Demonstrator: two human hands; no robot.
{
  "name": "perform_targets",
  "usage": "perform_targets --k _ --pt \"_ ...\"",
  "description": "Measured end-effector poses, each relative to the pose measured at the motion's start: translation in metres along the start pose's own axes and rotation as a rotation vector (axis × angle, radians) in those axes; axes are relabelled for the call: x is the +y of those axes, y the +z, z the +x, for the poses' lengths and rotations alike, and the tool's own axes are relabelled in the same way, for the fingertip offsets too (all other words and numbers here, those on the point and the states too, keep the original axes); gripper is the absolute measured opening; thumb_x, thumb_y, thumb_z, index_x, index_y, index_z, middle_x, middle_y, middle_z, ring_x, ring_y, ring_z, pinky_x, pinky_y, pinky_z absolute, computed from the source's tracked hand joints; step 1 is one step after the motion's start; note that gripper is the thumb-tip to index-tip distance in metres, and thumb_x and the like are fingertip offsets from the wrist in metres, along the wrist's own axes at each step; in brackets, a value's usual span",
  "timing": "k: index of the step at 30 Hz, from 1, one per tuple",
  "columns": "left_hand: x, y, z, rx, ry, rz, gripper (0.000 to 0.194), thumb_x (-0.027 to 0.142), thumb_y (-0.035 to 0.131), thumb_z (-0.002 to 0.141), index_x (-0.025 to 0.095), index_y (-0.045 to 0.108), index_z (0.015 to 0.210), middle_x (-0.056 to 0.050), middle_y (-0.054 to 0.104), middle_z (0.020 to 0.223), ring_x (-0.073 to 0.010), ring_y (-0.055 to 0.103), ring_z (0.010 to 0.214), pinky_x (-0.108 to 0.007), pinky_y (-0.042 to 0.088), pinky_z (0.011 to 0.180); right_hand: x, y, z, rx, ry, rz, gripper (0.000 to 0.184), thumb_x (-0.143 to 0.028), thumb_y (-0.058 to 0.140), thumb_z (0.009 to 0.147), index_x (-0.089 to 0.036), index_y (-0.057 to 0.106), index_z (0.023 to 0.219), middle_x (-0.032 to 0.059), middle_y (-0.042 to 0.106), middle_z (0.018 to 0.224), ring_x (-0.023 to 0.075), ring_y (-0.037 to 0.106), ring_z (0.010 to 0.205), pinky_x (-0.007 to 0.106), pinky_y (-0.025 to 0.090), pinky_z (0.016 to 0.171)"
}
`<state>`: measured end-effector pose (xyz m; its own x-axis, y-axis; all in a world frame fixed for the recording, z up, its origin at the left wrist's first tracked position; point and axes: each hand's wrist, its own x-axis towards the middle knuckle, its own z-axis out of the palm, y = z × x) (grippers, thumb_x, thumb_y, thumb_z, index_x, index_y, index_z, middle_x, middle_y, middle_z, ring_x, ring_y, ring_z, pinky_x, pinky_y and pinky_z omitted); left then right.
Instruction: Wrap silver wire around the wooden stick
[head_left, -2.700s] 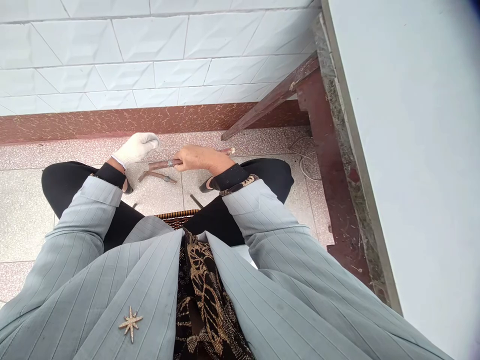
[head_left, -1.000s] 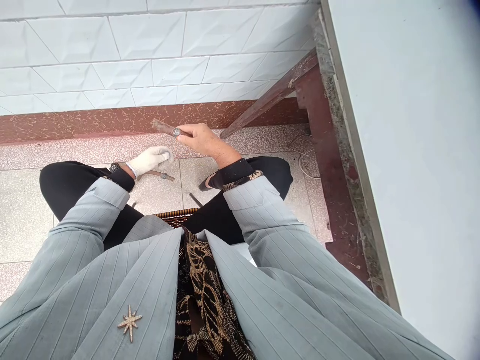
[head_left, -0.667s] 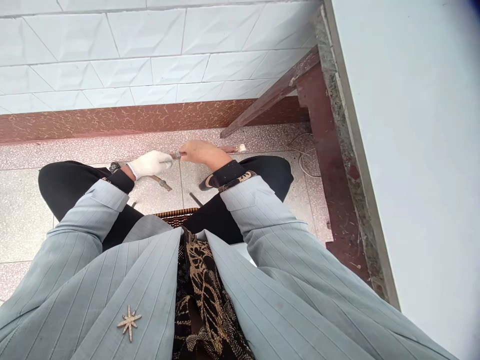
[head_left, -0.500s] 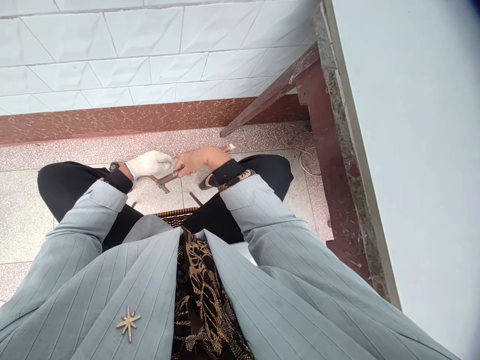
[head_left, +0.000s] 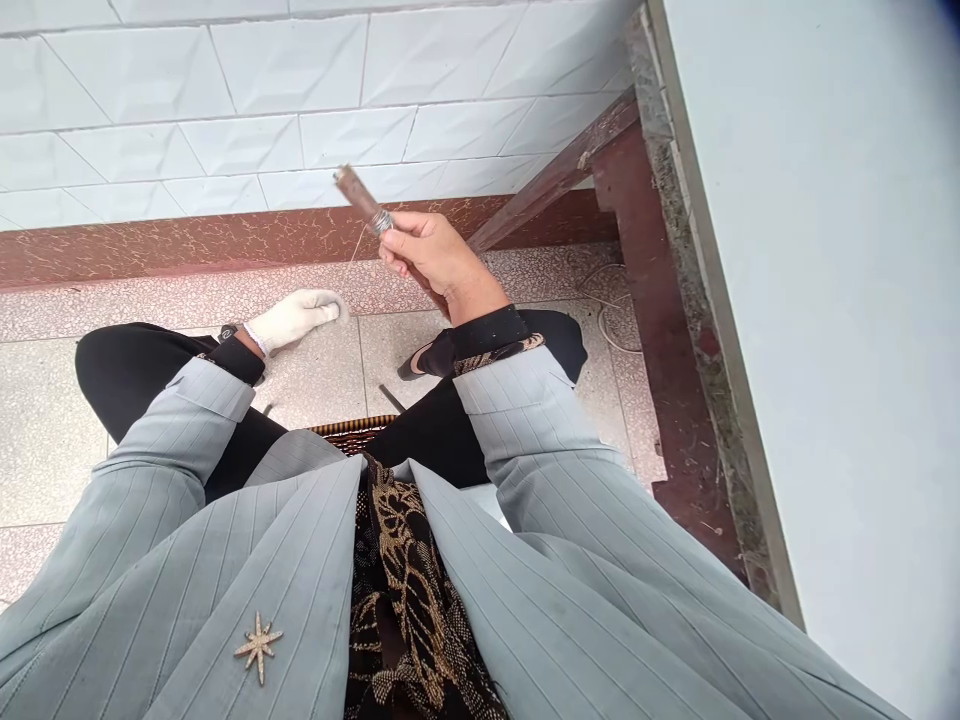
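My right hand (head_left: 427, 255), bare, is closed around a brown wooden stick (head_left: 358, 195) raised in front of the wall, its blunt end tilted up to the left. Silvery wire (head_left: 382, 222) is wound around the stick just beside my thumb and fingers. The rest of the stick is mostly hidden by my hand. My left hand (head_left: 296, 318), in a white knitted glove, is lower and further left, pinching a pale, blurred loop (head_left: 343, 306) that looks like a small coil of thin wire. A fine strand (head_left: 356, 247) hangs between the winding and the left hand.
A white tiled wall (head_left: 292, 60) with a reddish-brown skirting (head_left: 187, 240) stands ahead. To my right are a dark red wooden frame (head_left: 660, 330) with a slanted brace (head_left: 555, 170) and a white cable (head_left: 619, 325). A woven seat edge (head_left: 352, 433) shows between my legs.
My right hand has lifted the stick up and away to the right, turning its end upward. The left hand stays low, now apart from the stick, with the strand stretched between them.
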<state>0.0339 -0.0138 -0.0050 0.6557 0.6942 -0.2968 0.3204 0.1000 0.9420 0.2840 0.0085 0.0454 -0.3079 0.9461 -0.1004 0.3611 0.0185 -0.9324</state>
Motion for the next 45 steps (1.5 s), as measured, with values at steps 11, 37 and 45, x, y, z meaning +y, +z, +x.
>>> perform_targets --k 11,37,45 --pt "0.019 -0.013 -0.011 -0.147 0.113 0.09 0.038 0.052 0.069 0.093 0.014 0.074 0.094 -0.001 0.057 0.065 -0.0109 0.047 0.055 -0.025 0.04 0.053 0.025 0.002 0.016 -0.031 0.172 -0.351 0.012 -0.02 0.059 0.098 -0.015 0.064 0.088 -0.0013 0.051 0.068 0.0128 0.044 0.062 0.029 0.033 0.063" --pt "0.015 0.0 0.001 0.02 0.056 0.397 0.018 0.028 0.054 0.088 0.016 0.066 0.083 0.001 0.057 0.066 -0.0115 0.049 0.062 -0.026 0.042 0.063 0.016 0.003 0.009 -0.1 0.098 -0.086 0.026 -0.017 0.063 0.098 -0.018 0.051 0.075 -0.0039 0.047 0.064 0.0095 0.039 0.057 0.026 0.031 0.057" --pt "0.018 -0.005 -0.004 -0.033 0.069 0.43 0.021 0.031 0.054 0.09 0.016 0.067 0.082 0.0 0.06 0.067 -0.0142 0.054 0.066 -0.028 0.047 0.068 0.02 0.007 0.014 -0.187 0.203 -0.421 0.024 -0.015 0.063 0.097 -0.017 0.055 0.074 -0.005 0.041 0.061 0.0108 0.038 0.059 0.03 0.028 0.063"
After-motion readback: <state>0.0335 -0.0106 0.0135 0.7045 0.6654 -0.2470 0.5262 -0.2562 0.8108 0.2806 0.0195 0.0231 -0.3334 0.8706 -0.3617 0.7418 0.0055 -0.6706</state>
